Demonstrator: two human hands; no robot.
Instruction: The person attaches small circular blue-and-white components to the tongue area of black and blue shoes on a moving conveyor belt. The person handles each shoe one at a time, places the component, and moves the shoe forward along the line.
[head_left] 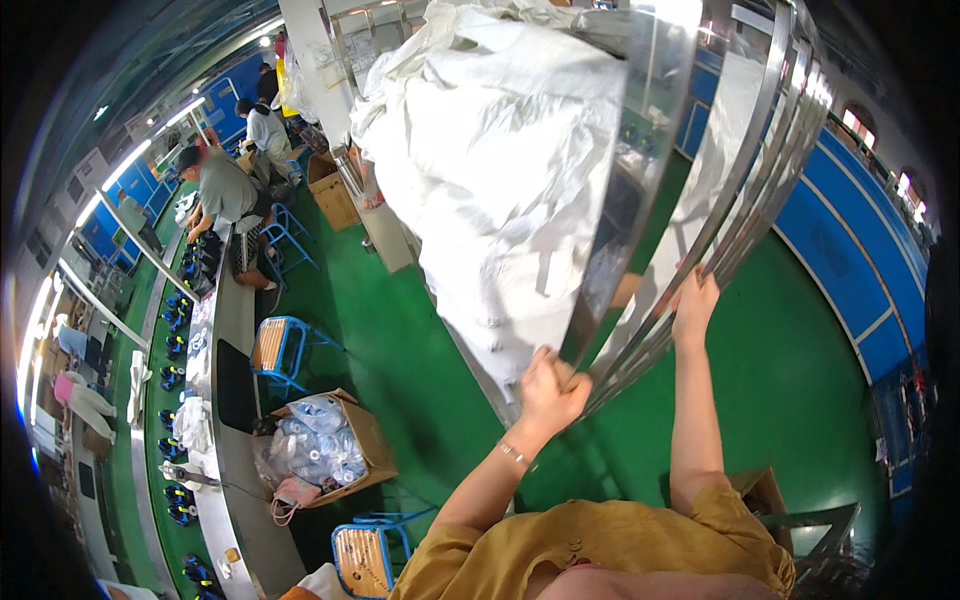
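Gripping the edge of the big steel bin [640, 170] with my left hand [550, 388] closed and my right hand [693, 305] clasped on its rim bands, I judge steady, even holding keeps the white sack [490, 150] inside.

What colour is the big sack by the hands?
White; the sack shows best in the head view.

white woven sack [500, 170] blocks twelve o'clock; steel bands [740, 200] crowd two o'clock; green floor [400, 370] lies open at nine.
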